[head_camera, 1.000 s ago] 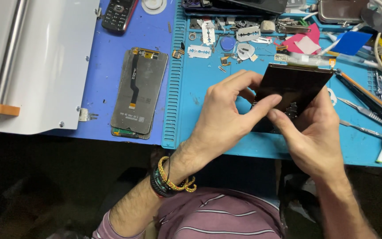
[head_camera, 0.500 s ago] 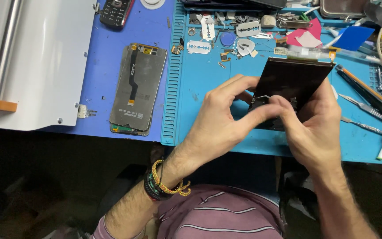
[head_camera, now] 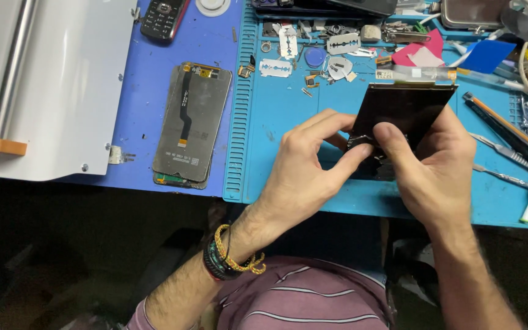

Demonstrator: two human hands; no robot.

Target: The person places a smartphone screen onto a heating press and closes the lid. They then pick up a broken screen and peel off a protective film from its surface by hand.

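Both hands hold a dark phone display panel [head_camera: 407,109] tilted above the light blue repair mat [head_camera: 288,104]. My left hand [head_camera: 304,165] pinches the panel's lower left corner between thumb and fingers. My right hand [head_camera: 432,165] grips its lower edge, the thumb pressing on the panel's face near the same corner. The bottom part of the panel is hidden behind my fingers. Beaded bracelets sit on my left wrist.
A second display panel [head_camera: 192,122] with a ribbon cable lies back-up on the darker blue mat at left. A white machine [head_camera: 50,85] fills the far left. Razor blades [head_camera: 288,41], a keypad phone [head_camera: 161,17], tweezers and pens [head_camera: 508,131] crowd the back and right.
The held panel has tipped slightly more upright and closer to me. My thumbs have shifted together at its lower left corner.
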